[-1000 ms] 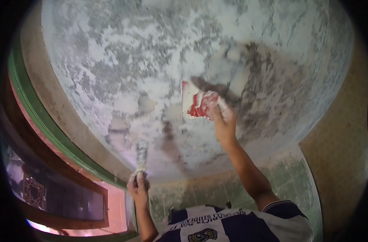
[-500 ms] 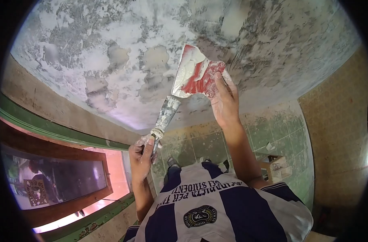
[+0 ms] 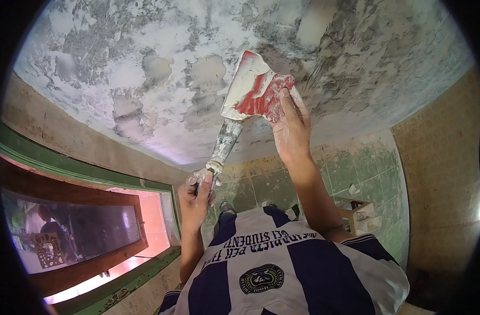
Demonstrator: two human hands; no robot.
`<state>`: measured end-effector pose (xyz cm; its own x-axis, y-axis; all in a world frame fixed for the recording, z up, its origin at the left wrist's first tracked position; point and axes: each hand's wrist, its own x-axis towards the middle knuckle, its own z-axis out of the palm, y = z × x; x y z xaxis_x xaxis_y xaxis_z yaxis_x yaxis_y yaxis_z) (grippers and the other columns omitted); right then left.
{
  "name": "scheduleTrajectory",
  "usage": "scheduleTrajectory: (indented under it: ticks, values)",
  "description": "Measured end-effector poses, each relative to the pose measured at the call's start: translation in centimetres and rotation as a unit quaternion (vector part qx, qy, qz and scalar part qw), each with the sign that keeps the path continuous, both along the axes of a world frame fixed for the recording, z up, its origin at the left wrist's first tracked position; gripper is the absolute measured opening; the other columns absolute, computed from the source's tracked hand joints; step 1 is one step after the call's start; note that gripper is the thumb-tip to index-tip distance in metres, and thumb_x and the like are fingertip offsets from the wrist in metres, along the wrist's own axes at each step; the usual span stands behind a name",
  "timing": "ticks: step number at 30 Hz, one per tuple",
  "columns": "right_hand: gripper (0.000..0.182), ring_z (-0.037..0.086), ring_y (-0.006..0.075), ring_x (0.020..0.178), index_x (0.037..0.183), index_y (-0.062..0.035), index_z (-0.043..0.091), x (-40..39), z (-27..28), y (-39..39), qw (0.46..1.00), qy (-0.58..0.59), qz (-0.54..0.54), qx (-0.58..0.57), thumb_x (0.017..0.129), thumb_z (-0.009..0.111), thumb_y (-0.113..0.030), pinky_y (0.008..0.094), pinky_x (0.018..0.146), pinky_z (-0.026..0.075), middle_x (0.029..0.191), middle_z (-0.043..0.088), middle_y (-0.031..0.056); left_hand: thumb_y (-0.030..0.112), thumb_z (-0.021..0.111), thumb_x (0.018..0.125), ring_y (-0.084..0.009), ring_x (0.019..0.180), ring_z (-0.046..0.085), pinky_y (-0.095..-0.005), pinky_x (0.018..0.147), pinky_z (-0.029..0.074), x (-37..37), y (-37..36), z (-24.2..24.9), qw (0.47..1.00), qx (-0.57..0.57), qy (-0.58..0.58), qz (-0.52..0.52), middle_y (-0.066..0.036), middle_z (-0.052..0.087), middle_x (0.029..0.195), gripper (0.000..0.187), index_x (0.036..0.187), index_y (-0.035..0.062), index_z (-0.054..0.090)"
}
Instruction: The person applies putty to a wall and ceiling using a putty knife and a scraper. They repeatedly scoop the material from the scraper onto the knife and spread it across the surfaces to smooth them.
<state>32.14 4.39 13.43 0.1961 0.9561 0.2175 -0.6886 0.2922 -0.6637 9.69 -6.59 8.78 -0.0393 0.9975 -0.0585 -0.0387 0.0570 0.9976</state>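
Observation:
My right hand (image 3: 293, 123) is closed on the narrow end of a red plastic spreader (image 3: 258, 89), whose wide part is coated with whitish putty. Below and left of it, my left hand (image 3: 199, 194) grips the handle of a putty-smeared metal scraper (image 3: 225, 143). The scraper's blade tip meets or nearly meets the spreader's lower left corner. Whitish residue covers the fingers of my left hand. Behind both tools rises a wall (image 3: 161, 100) with patchy white and grey filler.
At the lower left is a window or door with a green frame (image 3: 93, 171) and dark glass (image 3: 77, 226) showing a person's reflection. An open box (image 3: 363, 216) with things in it stands on the green tiled floor (image 3: 376, 178) at the right.
My left hand and the scraper have moved up and to the right, closer under the spreader. The spreader has shifted slightly up and left, and more putty shows along its lower edge.

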Motion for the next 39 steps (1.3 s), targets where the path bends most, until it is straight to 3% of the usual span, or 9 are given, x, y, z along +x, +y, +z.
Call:
scheduleTrajectory:
  ticks: [5,17,26,39]
  values:
    - [0.033,0.06,0.0181,0.116,0.133,-0.0007,0.05,-0.9,-0.5,-0.2,1.0,0.009,-0.004,-0.027,0.102,0.052,-0.014,0.0383,0.099,0.05,0.128,0.059,0.0092,0.023,0.062,0.098,-0.0039,0.049,0.044,-0.0217,0.043,0.032,0.7,0.8,-0.3,0.996,-0.004,-0.086,0.006,0.0,0.059,0.069,0.025,0.098,-0.0011,0.066]
    - [0.031,0.059,0.0181,0.118,0.129,-0.0034,0.053,-1.4,-1.6,0.6,0.999,0.021,-0.026,-0.036,0.101,0.056,-0.015,0.0411,0.101,0.05,0.128,0.06,0.0061,0.021,0.062,0.098,-0.004,0.048,0.043,-0.0217,0.042,0.03,1.1,0.6,-0.4,0.991,0.001,-0.129,0.021,0.001,0.06,0.069,0.023,0.095,-0.0009,0.066]
    - [0.032,0.059,0.0176,0.118,0.131,-0.0046,0.053,-1.3,-1.7,0.5,0.998,0.02,-0.032,-0.041,0.101,0.056,-0.016,0.0407,0.101,0.049,0.129,0.059,0.0055,0.024,0.059,0.099,-0.0038,0.051,0.045,-0.0207,0.043,0.032,0.5,0.4,-1.0,0.998,-0.001,-0.055,0.014,0.001,0.06,0.073,0.026,0.1,-0.001,0.066]
    - [0.032,0.059,0.0178,0.118,0.131,-0.004,0.052,-1.0,-2.2,0.6,0.998,0.024,-0.028,-0.047,0.101,0.055,-0.016,0.0388,0.1,0.05,0.13,0.059,0.0062,0.023,0.059,0.1,-0.0036,0.052,0.044,-0.0207,0.045,0.033,1.2,0.8,-0.9,0.999,0.009,-0.048,0.021,0.001,0.059,0.073,0.025,0.102,-0.0009,0.065]
